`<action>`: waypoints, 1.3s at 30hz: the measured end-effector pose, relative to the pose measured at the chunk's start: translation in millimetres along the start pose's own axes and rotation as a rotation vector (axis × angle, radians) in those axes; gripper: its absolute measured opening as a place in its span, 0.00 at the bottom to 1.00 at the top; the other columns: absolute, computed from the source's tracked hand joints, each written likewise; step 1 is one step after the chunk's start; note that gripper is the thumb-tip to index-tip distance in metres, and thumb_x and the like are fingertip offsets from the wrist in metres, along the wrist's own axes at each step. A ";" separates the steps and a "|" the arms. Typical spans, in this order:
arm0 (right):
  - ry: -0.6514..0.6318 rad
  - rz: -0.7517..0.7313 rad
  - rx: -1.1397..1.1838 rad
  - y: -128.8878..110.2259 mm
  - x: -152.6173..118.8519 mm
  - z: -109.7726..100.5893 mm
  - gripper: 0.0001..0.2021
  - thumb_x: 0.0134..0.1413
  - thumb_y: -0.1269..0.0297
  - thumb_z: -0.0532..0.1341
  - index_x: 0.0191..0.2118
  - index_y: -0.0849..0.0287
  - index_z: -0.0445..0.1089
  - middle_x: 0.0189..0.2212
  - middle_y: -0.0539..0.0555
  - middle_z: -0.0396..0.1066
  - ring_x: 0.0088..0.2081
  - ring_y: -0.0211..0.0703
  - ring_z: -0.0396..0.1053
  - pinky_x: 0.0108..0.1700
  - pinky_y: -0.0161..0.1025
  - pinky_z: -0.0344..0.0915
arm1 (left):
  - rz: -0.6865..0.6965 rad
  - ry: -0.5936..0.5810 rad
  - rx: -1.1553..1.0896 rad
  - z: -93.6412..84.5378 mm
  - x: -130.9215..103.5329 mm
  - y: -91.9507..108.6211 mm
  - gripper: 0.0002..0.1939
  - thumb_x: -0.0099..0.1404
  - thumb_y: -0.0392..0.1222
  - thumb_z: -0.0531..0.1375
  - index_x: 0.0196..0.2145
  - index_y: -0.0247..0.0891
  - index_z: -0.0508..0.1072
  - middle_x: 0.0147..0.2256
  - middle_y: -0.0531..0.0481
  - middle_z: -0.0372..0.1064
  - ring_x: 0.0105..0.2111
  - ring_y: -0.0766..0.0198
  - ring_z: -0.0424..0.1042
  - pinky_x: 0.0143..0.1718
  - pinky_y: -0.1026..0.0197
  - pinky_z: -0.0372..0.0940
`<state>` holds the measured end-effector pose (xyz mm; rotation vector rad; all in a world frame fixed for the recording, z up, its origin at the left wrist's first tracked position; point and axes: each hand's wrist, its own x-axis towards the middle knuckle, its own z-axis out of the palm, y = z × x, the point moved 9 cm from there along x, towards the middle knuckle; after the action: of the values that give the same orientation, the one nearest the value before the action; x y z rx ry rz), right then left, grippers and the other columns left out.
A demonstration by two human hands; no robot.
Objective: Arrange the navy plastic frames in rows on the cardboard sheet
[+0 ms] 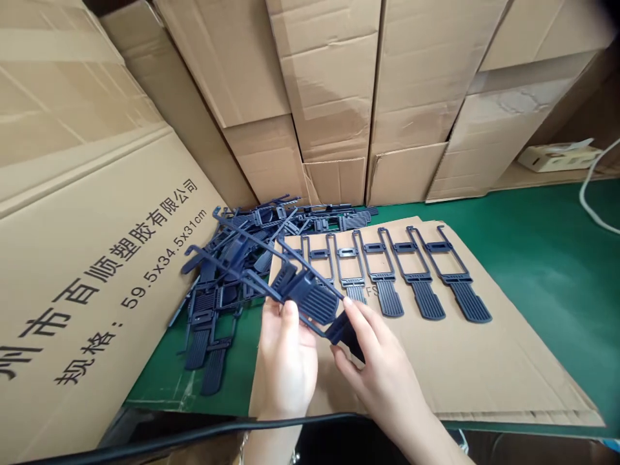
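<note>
Both hands hold dark blue plastic frame-like pieces with ribbed paddle ends (317, 302), raised over the near part of a cardboard sheet (465, 381). My left hand (288, 365) grips from below, its thumb on the side rail. My right hand (375, 352) has its fingers closed around the near end, where a dark flat part partly disappears behind them. The long hooked rails of the held pieces point up and left. Beyond, several similar pieces (429, 300) lie in a row on the sheet, paddle ends toward me.
A tangled pile of the same blue pieces (208, 303) lies left on the green table (533, 258). A large printed carton (121, 258) leans in at left. Tall cardboard boxes (334, 84) wall the back. A tissue box (559, 157) and white cable (593, 206) are at right.
</note>
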<state>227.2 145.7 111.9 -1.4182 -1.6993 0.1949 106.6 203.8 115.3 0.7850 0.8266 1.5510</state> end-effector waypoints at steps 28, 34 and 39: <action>0.527 0.729 0.817 115.5 -79.3 -58.4 0.26 0.51 0.65 0.64 0.57 0.52 0.61 0.23 0.48 0.63 0.18 0.33 0.59 0.17 0.30 0.59 | -0.017 0.256 0.933 -121.8 -19.0 38.2 0.32 0.60 0.57 0.53 0.60 0.48 0.56 0.32 0.50 0.60 0.25 0.65 0.62 0.21 0.63 0.62; 0.619 0.698 0.789 119.4 -92.3 -66.0 0.32 0.48 0.65 0.66 0.59 0.50 0.58 0.23 0.49 0.64 0.19 0.36 0.61 0.16 0.33 0.60 | -0.132 0.070 1.600 -116.6 -66.2 7.4 0.28 0.67 0.52 0.42 0.62 0.41 0.53 0.39 0.43 0.62 0.37 0.54 0.68 0.35 0.53 0.64; 0.549 0.685 0.749 122.8 -94.0 -61.1 0.32 0.47 0.65 0.67 0.59 0.53 0.58 0.24 0.50 0.65 0.19 0.37 0.61 0.14 0.32 0.59 | -0.107 0.076 1.773 -107.3 -84.9 -3.4 0.26 0.69 0.49 0.39 0.61 0.42 0.54 0.37 0.45 0.61 0.33 0.56 0.67 0.29 0.56 0.62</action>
<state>353.0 81.9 23.9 -1.2447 -0.5425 0.6703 28.1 111.0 52.4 1.7977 2.2456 0.3747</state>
